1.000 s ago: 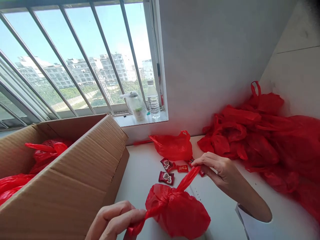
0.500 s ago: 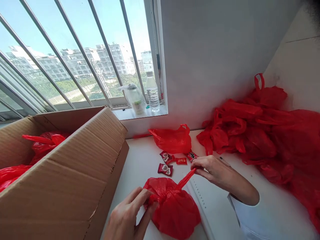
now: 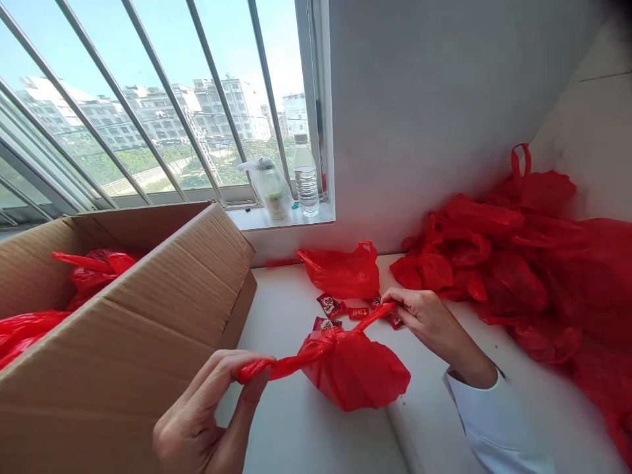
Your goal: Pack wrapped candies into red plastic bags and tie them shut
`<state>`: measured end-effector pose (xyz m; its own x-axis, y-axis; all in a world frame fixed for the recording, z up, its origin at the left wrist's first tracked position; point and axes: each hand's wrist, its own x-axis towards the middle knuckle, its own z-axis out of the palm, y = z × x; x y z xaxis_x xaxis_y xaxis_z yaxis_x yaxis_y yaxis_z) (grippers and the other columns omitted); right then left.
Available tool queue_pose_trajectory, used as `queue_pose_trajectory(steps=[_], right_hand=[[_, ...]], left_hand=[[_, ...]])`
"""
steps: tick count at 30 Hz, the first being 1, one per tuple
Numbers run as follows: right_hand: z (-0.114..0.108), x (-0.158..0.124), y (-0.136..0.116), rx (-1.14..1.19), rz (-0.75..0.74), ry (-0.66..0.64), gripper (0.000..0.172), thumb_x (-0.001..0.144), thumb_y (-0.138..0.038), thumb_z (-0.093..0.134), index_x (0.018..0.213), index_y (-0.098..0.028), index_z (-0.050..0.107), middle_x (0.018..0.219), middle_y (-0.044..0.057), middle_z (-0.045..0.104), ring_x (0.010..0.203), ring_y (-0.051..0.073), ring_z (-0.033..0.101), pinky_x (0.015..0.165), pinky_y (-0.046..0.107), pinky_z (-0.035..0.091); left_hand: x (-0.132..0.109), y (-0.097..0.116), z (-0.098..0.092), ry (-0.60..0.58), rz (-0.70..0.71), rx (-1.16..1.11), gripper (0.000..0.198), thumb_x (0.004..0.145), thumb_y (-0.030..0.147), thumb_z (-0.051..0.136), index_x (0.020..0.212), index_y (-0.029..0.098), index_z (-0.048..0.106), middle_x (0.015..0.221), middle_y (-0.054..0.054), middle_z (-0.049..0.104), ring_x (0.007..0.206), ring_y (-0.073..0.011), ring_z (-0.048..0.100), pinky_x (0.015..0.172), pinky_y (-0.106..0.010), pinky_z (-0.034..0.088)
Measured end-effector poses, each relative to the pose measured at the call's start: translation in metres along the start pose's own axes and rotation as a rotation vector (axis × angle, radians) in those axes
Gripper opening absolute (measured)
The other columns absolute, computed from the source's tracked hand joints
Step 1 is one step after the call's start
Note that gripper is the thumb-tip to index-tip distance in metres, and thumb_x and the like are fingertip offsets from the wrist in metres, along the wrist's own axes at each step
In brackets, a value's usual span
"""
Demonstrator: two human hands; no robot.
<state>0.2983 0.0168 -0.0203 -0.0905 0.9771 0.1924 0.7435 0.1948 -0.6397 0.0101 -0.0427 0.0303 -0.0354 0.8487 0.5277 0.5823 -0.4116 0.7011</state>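
Observation:
A filled red plastic bag (image 3: 358, 372) rests on the white tabletop (image 3: 306, 428) in front of me, its two handles knotted on top. My left hand (image 3: 207, 411) pinches the left handle and holds it stretched toward me. On the far side, my right hand (image 3: 424, 316) pinches the other handle and draws it to the right. Both handles are taut. Small red wrapped candies (image 3: 332, 306) lie just behind the bag.
An open cardboard box (image 3: 143, 336) at left holds red bags (image 3: 91, 270). Another red bag (image 3: 343, 271) lies by the wall, and a heap of red bags (image 3: 523, 263) fills the right side. A water bottle (image 3: 306, 176) and jar (image 3: 273, 191) stand on the windowsill.
My left hand has shifted from the knot to the end of the left handle and pulled it out taut. My right hand moved back and right, tightening the knot.

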Motion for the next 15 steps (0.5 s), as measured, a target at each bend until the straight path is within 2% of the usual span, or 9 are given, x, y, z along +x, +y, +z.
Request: queue_pose_trajectory(steps=[2,6,8,10,12,15], right_hand=[[0.006,0.003,0.01,-0.037,0.02,-0.067,0.02,0.084,-0.018,0.04,0.078,-0.024,0.059,0.065,-0.003,0.06,0.061,0.014,0.054,0.058,0.025,0.035],[0.014,0.007,0.031,-0.147,0.059,-0.162,0.023,0.082,-0.017,0.042,0.08,-0.023,0.063,0.068,0.0,0.065,0.066,0.017,0.059,0.06,0.026,0.037],[0.013,0.007,0.035,-0.157,0.051,-0.158,0.026,0.083,-0.016,0.04,0.086,-0.023,0.064,0.072,0.001,0.067,0.07,0.017,0.061,0.063,0.026,0.039],[0.009,0.005,0.034,-0.135,0.031,-0.138,0.027,0.087,-0.019,0.038,0.095,-0.024,0.064,0.077,0.001,0.068,0.073,0.017,0.062,0.065,0.027,0.042],[0.004,0.0,0.028,-0.145,0.011,-0.088,0.028,0.09,-0.022,0.038,0.105,-0.025,0.062,0.084,0.002,0.068,0.074,0.018,0.063,0.069,0.028,0.044],[-0.003,-0.011,0.01,-0.254,-0.051,0.059,0.031,0.091,-0.024,0.04,0.117,-0.023,0.058,0.104,0.008,0.065,0.086,0.022,0.062,0.077,0.034,0.047]], left_hand=[[0.003,-0.006,-0.002,-0.15,0.037,0.101,0.01,0.09,0.03,0.054,0.086,0.027,0.062,0.082,0.005,0.06,0.064,-0.0095,0.054,0.057,-0.018,0.042],[0.007,-0.013,0.002,-0.637,0.052,0.246,0.019,0.092,0.033,0.049,0.08,0.027,0.064,0.076,0.005,0.063,0.064,-0.0097,0.06,0.061,-0.017,0.045],[0.005,-0.014,0.006,-0.764,0.005,0.29,0.016,0.092,0.033,0.048,0.088,0.03,0.064,0.079,0.006,0.065,0.069,-0.0103,0.062,0.066,-0.018,0.047],[0.0,-0.018,0.006,-0.785,-0.012,0.311,0.018,0.089,0.032,0.053,0.105,0.034,0.06,0.091,0.005,0.068,0.078,-0.0118,0.064,0.072,-0.02,0.05],[-0.006,-0.024,0.002,-0.755,-0.003,0.343,0.039,0.082,0.029,0.061,0.12,0.037,0.054,0.107,0.003,0.067,0.09,-0.0153,0.066,0.076,-0.022,0.052],[-0.014,-0.035,-0.007,-0.719,0.04,0.397,0.065,0.069,0.025,0.073,0.128,0.039,0.05,0.123,-0.001,0.064,0.105,-0.0228,0.064,0.081,-0.025,0.054]])
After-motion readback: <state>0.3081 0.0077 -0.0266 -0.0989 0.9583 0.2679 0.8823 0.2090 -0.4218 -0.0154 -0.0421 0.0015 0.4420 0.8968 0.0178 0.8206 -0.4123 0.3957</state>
